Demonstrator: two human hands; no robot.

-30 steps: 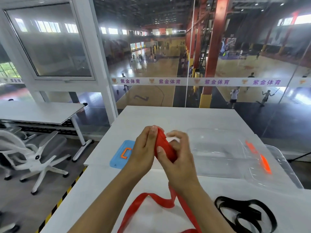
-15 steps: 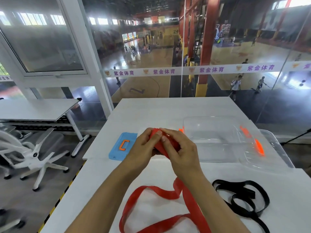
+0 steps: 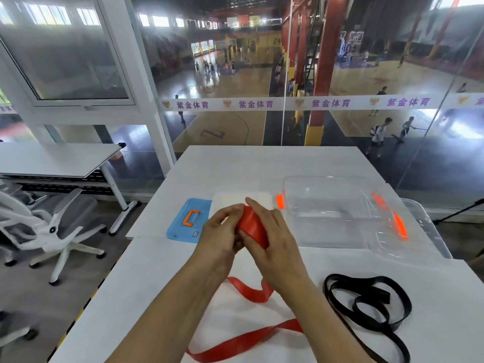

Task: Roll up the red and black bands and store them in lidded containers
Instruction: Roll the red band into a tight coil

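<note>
I hold the red band (image 3: 252, 226) up over the white worktop (image 3: 262, 163) with both my hands. My left hand (image 3: 222, 237) curls round the rolled part from the left side. My right hand (image 3: 272, 239) grips it from the right, with my fingers wrapped over the top of the roll. The two hands are close together, with the roll squeezed between them. The loose end of the red band hangs down under my hands and lies in curvy loops on the worktop near me.

The black band (image 3: 366, 302) lies in a loose heap on the worktop, to the right of my right arm, not touching the red one.

Behind my hands sits a small white container (image 3: 243, 199). A blue lid (image 3: 187, 221) with an orange handle lies just to its left. To the right is a big clear container (image 3: 327, 205), and a clear lid (image 3: 392, 226) with orange clips leans on it.
</note>
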